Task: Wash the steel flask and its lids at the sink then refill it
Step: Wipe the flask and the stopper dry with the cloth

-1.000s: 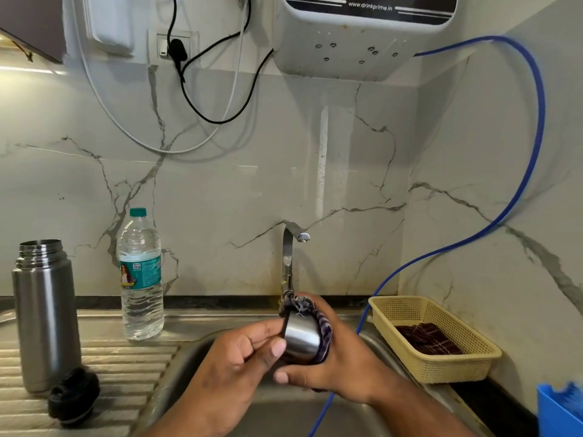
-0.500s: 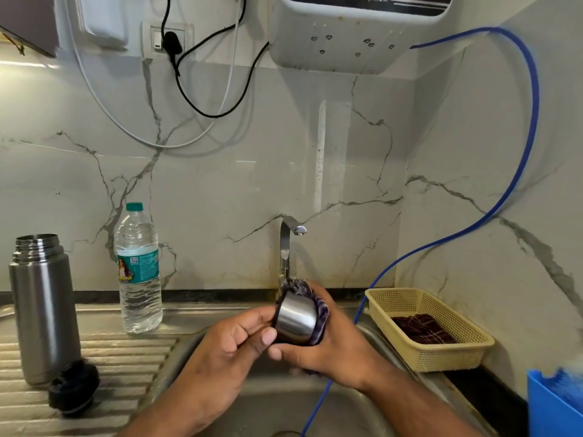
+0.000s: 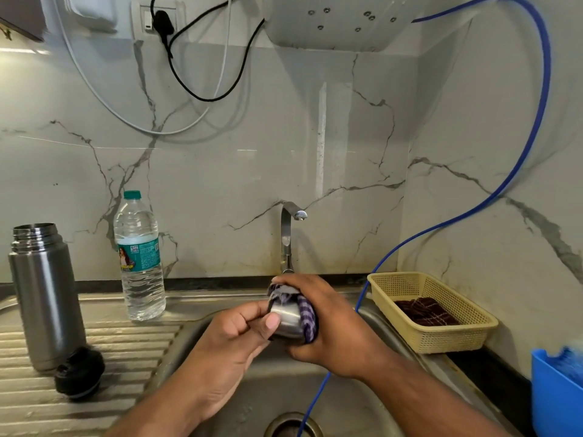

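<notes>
Over the stainless-steel sink basin (image 3: 268, 383), my left hand (image 3: 233, 335) pinches the small round steel cup lid (image 3: 285, 320) and my right hand (image 3: 334, 326) clamps a purple checked cloth (image 3: 306, 313) around it. Twisting the lid against the cloth should wipe it evenly. The tall steel flask (image 3: 44, 294) stands open on the ribbed drainboard (image 3: 94, 342).

Left hand (image 3: 233, 342) and right hand (image 3: 334, 323) meet, fingers (image 3: 272, 323) curled, gripping.

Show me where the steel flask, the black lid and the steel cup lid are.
steel flask (image 3: 47, 298): head view, middle of its body.
black lid (image 3: 79, 373): head view, middle of its visible surface.
steel cup lid (image 3: 288, 320): head view, its bare shiny side wall.
</notes>
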`<state>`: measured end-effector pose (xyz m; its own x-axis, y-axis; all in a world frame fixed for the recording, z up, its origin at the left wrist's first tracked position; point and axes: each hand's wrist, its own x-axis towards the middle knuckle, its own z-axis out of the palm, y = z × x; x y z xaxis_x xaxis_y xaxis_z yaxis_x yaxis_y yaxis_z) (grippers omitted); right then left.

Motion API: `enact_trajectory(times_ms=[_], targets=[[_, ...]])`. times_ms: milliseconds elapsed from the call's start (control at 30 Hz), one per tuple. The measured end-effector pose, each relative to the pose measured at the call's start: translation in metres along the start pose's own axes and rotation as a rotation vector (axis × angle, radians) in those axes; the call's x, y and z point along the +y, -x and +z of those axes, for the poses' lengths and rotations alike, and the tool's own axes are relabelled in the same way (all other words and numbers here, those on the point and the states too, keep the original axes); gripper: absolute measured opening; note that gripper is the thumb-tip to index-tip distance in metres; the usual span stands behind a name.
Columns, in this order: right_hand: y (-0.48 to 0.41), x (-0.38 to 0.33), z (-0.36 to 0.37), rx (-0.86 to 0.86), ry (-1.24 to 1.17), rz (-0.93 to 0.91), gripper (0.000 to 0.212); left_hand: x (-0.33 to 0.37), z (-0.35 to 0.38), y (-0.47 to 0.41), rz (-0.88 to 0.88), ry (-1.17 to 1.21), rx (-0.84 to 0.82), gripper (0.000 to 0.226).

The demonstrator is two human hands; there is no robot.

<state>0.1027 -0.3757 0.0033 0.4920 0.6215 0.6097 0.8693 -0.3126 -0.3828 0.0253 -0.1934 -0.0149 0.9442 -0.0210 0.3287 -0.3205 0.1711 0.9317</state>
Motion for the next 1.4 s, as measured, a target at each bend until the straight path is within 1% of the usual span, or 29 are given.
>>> enact_trajectory(times_ms=[100, 167, 200, 267, 367, 400, 467, 500, 533, 633, 667, 700, 733, 767, 800, 867, 933, 1000, 1067, 1100, 1167, 1200, 1233, 1267, 1333, 1400], targets=[[0.001, 0.000, 0.003, 0.024, -0.238, 0.108, 0.086, 0.000, -0.002, 0.000, 0.077, -0.163, -0.039, 0.026], [0.000, -0.002, 0.005, 0.000, -0.312, 0.173, 0.081, 0.002, -0.002, 0.000, 0.088, -0.264, -0.057, 0.023], [0.000, -0.002, 0.005, 0.003, -0.316, 0.182, 0.080, 0.003, -0.002, 0.001, 0.082, -0.274, -0.061, 0.024], [-0.001, 0.000, 0.002, 0.025, -0.223, 0.134, 0.079, 0.006, -0.001, 0.003, 0.046, -0.253, -0.069, 0.025], [0.000, -0.001, 0.001, -0.035, 0.097, 0.056, 0.090, 0.008, -0.001, 0.000, -0.019, -0.164, -0.049, 0.020], [0.000, -0.002, 0.001, -0.045, 0.186, 0.045, 0.094, 0.007, -0.002, 0.000, -0.020, -0.143, -0.045, 0.022], [0.000, -0.003, 0.003, -0.035, 0.237, 0.030, 0.095, 0.006, -0.001, 0.000, 0.029, -0.167, -0.039, 0.021], [0.000, -0.005, 0.004, -0.026, 0.184, 0.034, 0.093, 0.007, -0.001, 0.001, 0.063, -0.192, -0.034, 0.019], [0.000, -0.005, 0.003, -0.026, 0.062, 0.068, 0.089, 0.009, 0.000, 0.002, 0.094, -0.219, -0.032, 0.021], [-0.001, -0.003, 0.004, -0.087, -0.438, 0.276, 0.066, 0.013, 0.000, 0.002, 0.158, -0.268, -0.053, 0.023], [-0.001, -0.003, 0.005, -0.088, -0.501, 0.309, 0.066, 0.013, -0.001, 0.002, 0.159, -0.272, -0.057, 0.022], [-0.002, -0.003, 0.006, -0.072, -0.517, 0.308, 0.072, 0.014, -0.001, 0.001, 0.154, -0.279, -0.052, 0.021], [-0.001, -0.004, 0.007, -0.035, -0.474, 0.277, 0.081, 0.012, -0.003, 0.001, 0.147, -0.294, -0.056, 0.019], [-0.001, -0.004, 0.006, 0.013, -0.378, 0.219, 0.088, 0.012, -0.003, 0.000, 0.131, -0.306, -0.060, 0.019], [0.001, -0.004, 0.006, 0.047, -0.262, 0.152, 0.090, 0.011, -0.004, 0.001, 0.107, -0.301, -0.078, 0.021], [0.001, -0.005, 0.002, 0.052, -0.049, 0.042, 0.086, 0.013, -0.003, 0.001, 0.045, -0.246, -0.114, 0.026], [0.000, -0.007, 0.000, 0.014, 0.064, 0.004, 0.082, 0.014, -0.001, 0.001, -0.022, -0.152, -0.101, 0.025], [0.001, -0.008, 0.002, 0.009, 0.048, 0.004, 0.082, 0.013, -0.001, 0.000, -0.025, -0.089, -0.059, 0.025], [0.001, -0.009, 0.004, 0.027, -0.039, 0.038, 0.080, 0.012, -0.002, -0.001, 0.013, -0.119, -0.037, 0.025], [0.001, -0.008, 0.004, 0.026, -0.123, 0.081, 0.079, 0.012, -0.002, -0.001, 0.027, -0.133, -0.043, 0.025], [-0.001, -0.008, 0.005, -0.014, -0.350, 0.230, 0.078, 0.011, -0.003, -0.001, 0.052, -0.177, -0.058, 0.024], [-0.001, -0.008, 0.006, -0.020, -0.419, 0.284, 0.077, 0.011, -0.004, -0.001, 0.061, -0.201, -0.066, 0.023], [-0.002, -0.007, 0.008, -0.003, -0.435, 0.296, 0.077, 0.012, -0.003, -0.001, 0.062, -0.207, -0.073, 0.024], [-0.002, -0.005, 0.009, 0.033, -0.389, 0.273, 0.078, 0.011, -0.004, -0.002, 0.055, -0.188, -0.078, 0.025], [-0.001, -0.006, 0.007, 0.087, -0.195, 0.178, 0.081, 0.014, -0.004, -0.002, 0.005, -0.112, -0.085, 0.025], [0.000, -0.010, 0.003, 0.055, 0.012, 0.103, 0.088, 0.017, -0.003, -0.002, -0.066, -0.015, -0.068, 0.023]])
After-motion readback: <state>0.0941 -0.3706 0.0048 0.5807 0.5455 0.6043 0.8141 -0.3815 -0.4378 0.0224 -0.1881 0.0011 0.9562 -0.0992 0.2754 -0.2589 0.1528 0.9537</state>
